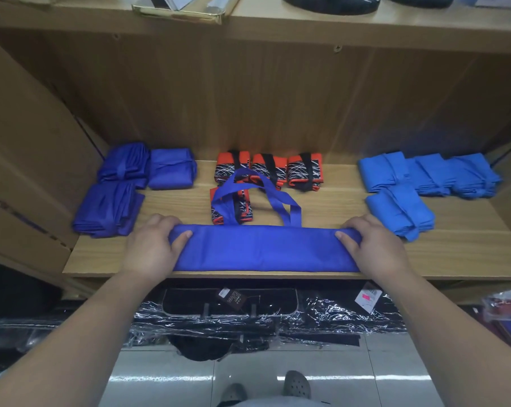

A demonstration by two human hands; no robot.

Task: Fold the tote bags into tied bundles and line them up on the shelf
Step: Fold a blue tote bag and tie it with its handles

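Note:
A dark blue tote bag [263, 248] lies folded into a long flat strip along the front of the wooden shelf [336, 201]. Its handles [257, 189] loop up toward the back, over an orange patterned bundle. My left hand [154, 245] grips the strip's left end and my right hand [374, 248] grips its right end, thumbs on top. Three dark blue bundles [125, 189] sit at the left, several orange-and-black bundles [271, 171] in the middle, several light blue bundles [424, 180] at the right.
The shelf has a wooden back wall and a side panel [28, 160] at the left, with another shelf board [307, 27] close above. Below the shelf lie plastic-wrapped black goods [248, 318] on a tiled floor. My feet [266, 389] show at the bottom.

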